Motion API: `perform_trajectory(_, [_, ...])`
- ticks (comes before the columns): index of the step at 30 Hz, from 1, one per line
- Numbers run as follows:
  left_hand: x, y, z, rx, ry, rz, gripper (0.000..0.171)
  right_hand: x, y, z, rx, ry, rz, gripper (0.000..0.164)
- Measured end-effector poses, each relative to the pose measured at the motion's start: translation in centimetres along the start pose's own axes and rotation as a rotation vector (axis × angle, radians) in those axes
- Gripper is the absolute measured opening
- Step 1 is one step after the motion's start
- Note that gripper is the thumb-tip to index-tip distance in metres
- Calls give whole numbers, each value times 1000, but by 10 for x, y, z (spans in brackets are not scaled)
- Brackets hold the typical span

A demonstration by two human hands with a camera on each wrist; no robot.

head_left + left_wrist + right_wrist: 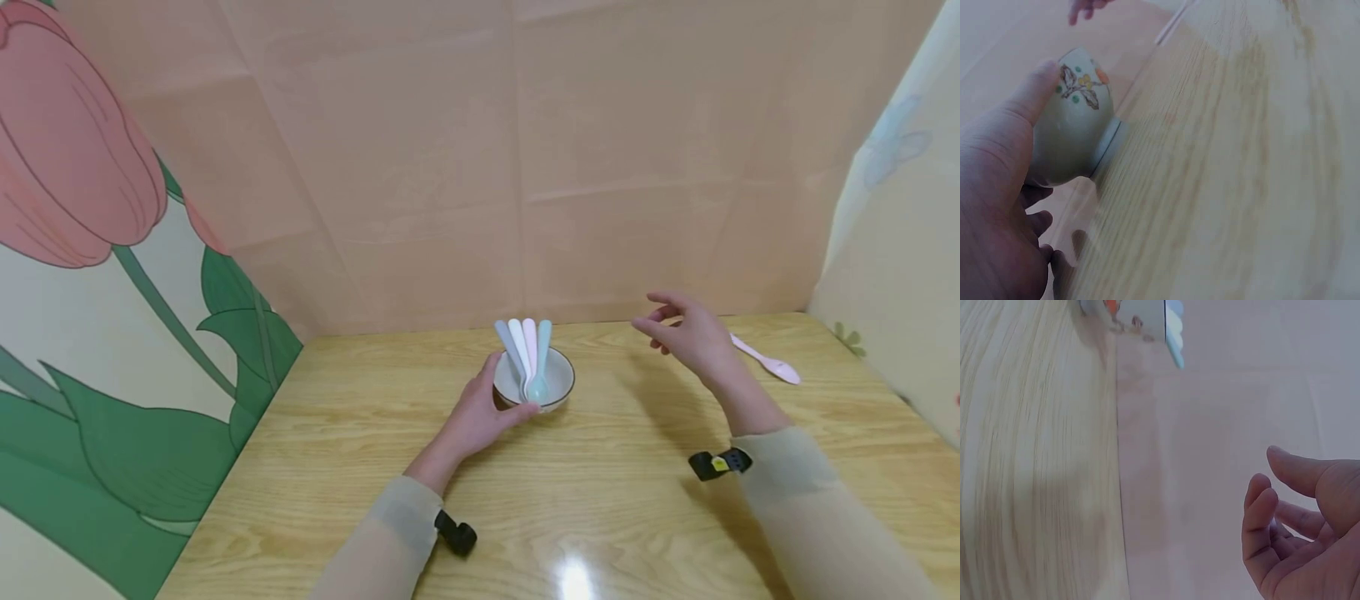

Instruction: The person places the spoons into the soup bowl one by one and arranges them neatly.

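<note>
A white bowl (560,379) with a dark rim stands at mid-table, and the left wrist view shows leaves and berries painted on its side. Several spoons lean in it, handles up toward the back: a grey-blue one, a white one, a pink one and a light-blue spoon (543,350). My left hand (480,408) grips the bowl from the left, thumb at the near rim and fingers round the far left side. Raised over the table to the right, my right hand (686,333) holds nothing, its fingers loosely bent and thumb apart.
A pink spoon (780,368) lies on the wooden table (360,517) at the right, its handle end behind my right hand. A pinkish sheet (420,167) rises along the back edge. Patterned panels flank the table, with a tulip (82,142) on the left.
</note>
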State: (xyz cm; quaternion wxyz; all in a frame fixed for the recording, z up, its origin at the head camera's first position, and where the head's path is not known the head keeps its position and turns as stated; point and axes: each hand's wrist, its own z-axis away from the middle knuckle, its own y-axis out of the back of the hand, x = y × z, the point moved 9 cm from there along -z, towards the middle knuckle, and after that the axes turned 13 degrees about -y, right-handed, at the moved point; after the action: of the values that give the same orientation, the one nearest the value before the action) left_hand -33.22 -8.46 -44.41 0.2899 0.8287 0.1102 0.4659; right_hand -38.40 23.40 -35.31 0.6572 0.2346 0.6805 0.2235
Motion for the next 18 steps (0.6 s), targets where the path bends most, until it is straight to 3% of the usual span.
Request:
perform_trajectory(9, [-2,-1,1,-6,24,3,103,34,27,-3,17,-41,65,80])
perform_trajectory(18, [-2,0,1,-6,29,3,104,51,59,-6,102,-54,54,81])
